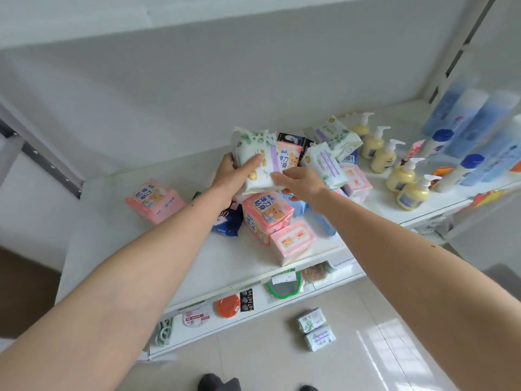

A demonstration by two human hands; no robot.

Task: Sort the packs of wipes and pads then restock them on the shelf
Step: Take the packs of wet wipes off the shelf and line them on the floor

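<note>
White leaf-print pack (258, 162) raised above pile of packs (284, 210) on white shelf (118, 249). Left hand (229, 172) grips pack at 9 o'clock edge, thumb across front. Right hand (300, 183) pinches 4 o'clock corner. Single pink pack (153, 200) at 8 o'clock, apart from pile. Pump bottles (394, 165) at 3 o'clock.

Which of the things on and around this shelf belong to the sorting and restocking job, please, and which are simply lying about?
Part of the job:
- white leaf-print pack, held by left hand and right hand
- pink packs
- lone pink pack
- dark blue pack
- two packs on the floor

Just lying about:
- yellow pump bottles
- blue bottles
- orange lid
</note>
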